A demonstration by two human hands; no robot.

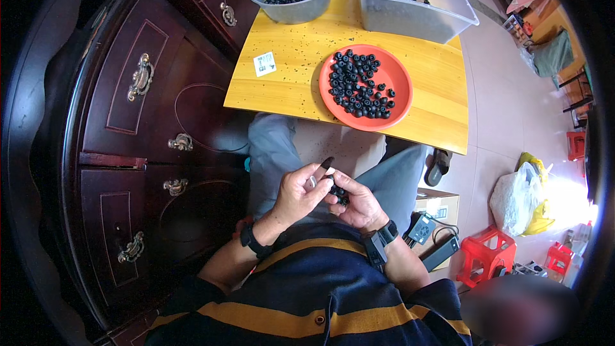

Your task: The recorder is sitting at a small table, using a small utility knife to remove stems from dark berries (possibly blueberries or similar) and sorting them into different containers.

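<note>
My left hand [296,191] is closed around a dark, narrow, pointed piece [327,163], whose tip sticks up above the fingers; its kind is too small to tell. A pale bit [312,181] shows by the same fingers. Touching it on the right, my right hand [360,204] curls round several small black round pieces [340,193]. Both hands meet over my lap, in front of the table. Many like pieces [359,83], some with a hole in them, lie in an orange-red plate [400,112] near the table's front edge.
A clear round bowl [282,15] and a clear plastic bin [416,24] with black pieces stand at the back of the yellow table [288,90]. A white label [264,64] lies left. Dark cabinets [154,122] flank my left; a red stool [487,253] and bags [516,198] are right.
</note>
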